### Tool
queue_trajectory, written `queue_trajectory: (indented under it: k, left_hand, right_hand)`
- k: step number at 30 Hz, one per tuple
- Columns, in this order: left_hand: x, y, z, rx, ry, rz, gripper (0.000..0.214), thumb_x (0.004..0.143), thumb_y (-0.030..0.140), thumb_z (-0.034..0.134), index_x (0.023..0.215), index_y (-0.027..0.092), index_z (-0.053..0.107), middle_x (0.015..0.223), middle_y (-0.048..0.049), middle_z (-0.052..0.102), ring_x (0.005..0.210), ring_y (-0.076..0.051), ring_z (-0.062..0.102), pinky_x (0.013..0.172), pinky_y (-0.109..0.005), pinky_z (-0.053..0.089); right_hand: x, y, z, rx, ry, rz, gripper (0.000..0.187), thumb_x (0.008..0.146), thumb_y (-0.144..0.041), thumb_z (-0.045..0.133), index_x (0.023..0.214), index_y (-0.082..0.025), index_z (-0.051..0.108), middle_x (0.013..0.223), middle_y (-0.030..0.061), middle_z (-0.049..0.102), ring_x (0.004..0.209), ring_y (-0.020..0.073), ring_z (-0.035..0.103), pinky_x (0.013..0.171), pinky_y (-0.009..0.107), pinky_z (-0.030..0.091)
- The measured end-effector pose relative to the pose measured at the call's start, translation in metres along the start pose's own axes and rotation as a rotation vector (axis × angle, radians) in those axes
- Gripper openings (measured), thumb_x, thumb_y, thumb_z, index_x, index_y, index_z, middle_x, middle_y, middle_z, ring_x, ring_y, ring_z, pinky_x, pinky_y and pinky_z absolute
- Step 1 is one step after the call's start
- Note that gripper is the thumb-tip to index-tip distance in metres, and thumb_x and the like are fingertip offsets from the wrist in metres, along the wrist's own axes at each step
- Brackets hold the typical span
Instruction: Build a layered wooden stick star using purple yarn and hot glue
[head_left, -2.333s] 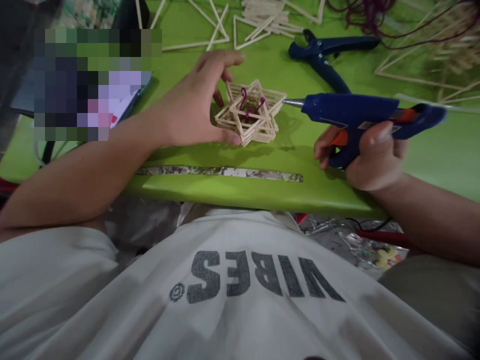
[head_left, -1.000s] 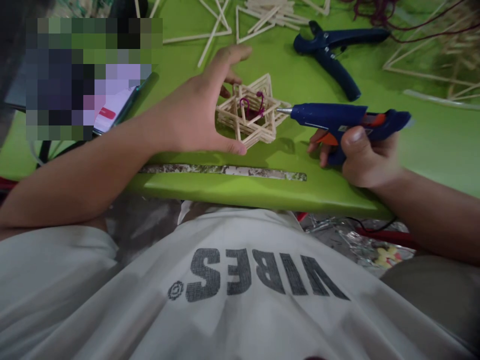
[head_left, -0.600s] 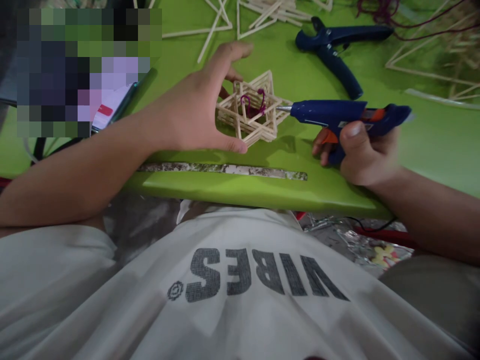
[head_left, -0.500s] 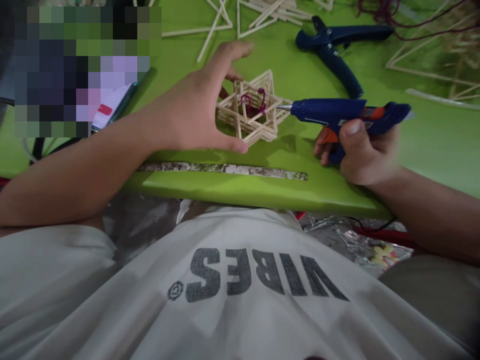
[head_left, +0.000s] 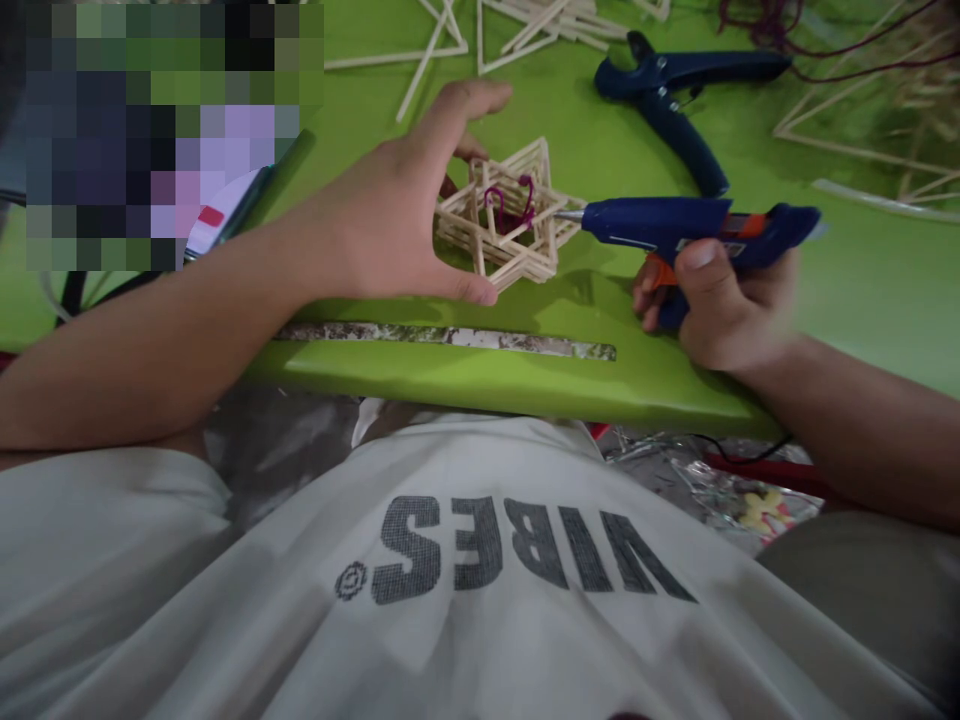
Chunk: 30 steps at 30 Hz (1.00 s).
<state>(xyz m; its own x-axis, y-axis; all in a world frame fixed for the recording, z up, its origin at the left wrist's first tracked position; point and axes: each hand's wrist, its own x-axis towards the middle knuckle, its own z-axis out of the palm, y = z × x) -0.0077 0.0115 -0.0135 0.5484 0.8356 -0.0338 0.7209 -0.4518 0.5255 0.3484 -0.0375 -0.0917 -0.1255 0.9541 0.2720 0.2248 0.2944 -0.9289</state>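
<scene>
A layered six-pointed star [head_left: 536, 255] of thin wooden sticks sits on the green tabletop, with purple string [head_left: 529, 205] inside it. My left hand [head_left: 397, 215] curves around the star's left side. Its thumb is at the lower point and some fingers are at the upper left, while the index finger stretches out past the star. In my right hand [head_left: 724, 300] is a blue hot glue gun [head_left: 652, 222] with an orange trigger. The gun's metal nozzle is at the star's right point; whether it touches cannot be told.
Dark blue cutters [head_left: 664, 95] lie beyond the glue gun. Wooden sticks [head_left: 551, 25] are piled at the back. A clear glue stick [head_left: 885, 200] lies at right. A patterned strip [head_left: 480, 340] lies along the green table's front edge [head_left: 525, 390]. The upper left is blurred out.
Almost nothing differs: both hands, the star and the glue gun keep their places. The whole view shifts by a few pixels.
</scene>
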Motion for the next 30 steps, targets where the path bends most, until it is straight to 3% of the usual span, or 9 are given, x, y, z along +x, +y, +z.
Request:
queue_trajectory:
  k: [4, 9, 25, 30]
  left_hand:
    - [0.0001, -0.0009, 0.0003, 0.004, -0.002, -0.007, 0.151, 0.064, 0.053, 0.106, 0.186, 0.034, 0.018, 0.181, -0.0121, 0.05, 0.155, -0.042, 0.063, 0.127, -0.06, 0.056]
    - [-0.0006, -0.0024, 0.0, -0.009, -0.007, 0.016, 0.138, 0.075, 0.063, 0.095, 0.186, 0.035, 0.018, 0.182, -0.0113, 0.05, 0.155, -0.041, 0.063, 0.13, -0.061, 0.055]
    - [-0.0006, -0.0015, 0.0003, 0.0, -0.006, 0.019, 0.137, 0.076, 0.064, 0.094, 0.186, 0.033, 0.02, 0.182, -0.0117, 0.05, 0.156, -0.042, 0.062, 0.131, -0.061, 0.054]
    - [0.0006, -0.0024, 0.0002, 0.004, -0.011, 0.009, 0.142, 0.07, 0.067, 0.095, 0.186, 0.033, 0.02, 0.182, -0.0113, 0.051, 0.156, -0.044, 0.062, 0.131, -0.063, 0.054]
  right_hand:
    - [-0.0005, 0.0021, -0.0004, -0.009, 0.01, -0.018, 0.055, 0.106, -0.067, 0.076, 0.079, -0.02, 0.073, 0.068, 0.0006, 0.07, 0.048, 0.0113, 0.067, 0.034, 0.021, 0.047]
    - [0.0, 0.0003, 0.0009, 0.003, 0.015, -0.008, 0.054, 0.105, -0.066, 0.079, 0.077, -0.021, 0.072, 0.069, 0.0014, 0.07, 0.048, 0.0123, 0.067, 0.034, 0.023, 0.047]
    - [0.0004, -0.0014, 0.0021, 0.004, 0.028, -0.006, 0.055, 0.104, -0.066, 0.081, 0.076, -0.019, 0.073, 0.065, 0.0021, 0.068, 0.046, 0.0119, 0.065, 0.033, 0.022, 0.048]
    - [0.0013, 0.003, 0.0027, 0.022, 0.037, -0.042, 0.056, 0.104, -0.067, 0.08, 0.075, -0.02, 0.071, 0.064, 0.0005, 0.065, 0.045, 0.0112, 0.064, 0.031, 0.022, 0.046]
